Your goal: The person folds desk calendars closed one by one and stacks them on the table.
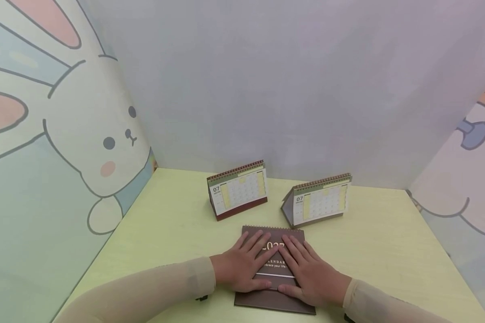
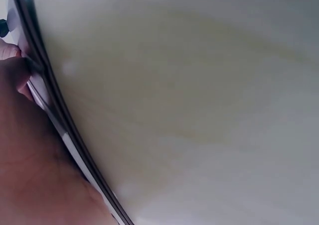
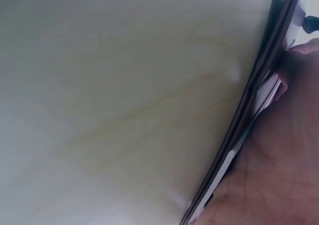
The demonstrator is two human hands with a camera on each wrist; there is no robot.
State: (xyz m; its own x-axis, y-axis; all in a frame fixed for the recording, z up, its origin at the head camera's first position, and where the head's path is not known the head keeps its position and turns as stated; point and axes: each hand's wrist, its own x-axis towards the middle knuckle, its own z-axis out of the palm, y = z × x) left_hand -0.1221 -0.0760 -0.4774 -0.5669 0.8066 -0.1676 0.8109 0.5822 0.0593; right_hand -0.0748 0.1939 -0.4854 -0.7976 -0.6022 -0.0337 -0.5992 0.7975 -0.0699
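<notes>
l hand (image 1: 244,264) & r hand (image 1: 314,272) rest splayed flat on brn calendar (image 1: 275,270)

Soft, even light fills the head view, faintly pink on the wall (image 1: 283,89) at upper right; fine print on the standing calendars (image 1: 242,192) blurs. Both wrist views are dimmer and hazy, the table (image 2: 189,110) smeared, pale glints beside the dark calendar (image 3: 269,51).

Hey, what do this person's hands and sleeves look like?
The left sleeve and right sleeve are long and beige, reaching the wrists. The left hand and right hand are bare, without gloves. A small black piece shows under each sleeve's end; I can't tell what it is.
</notes>
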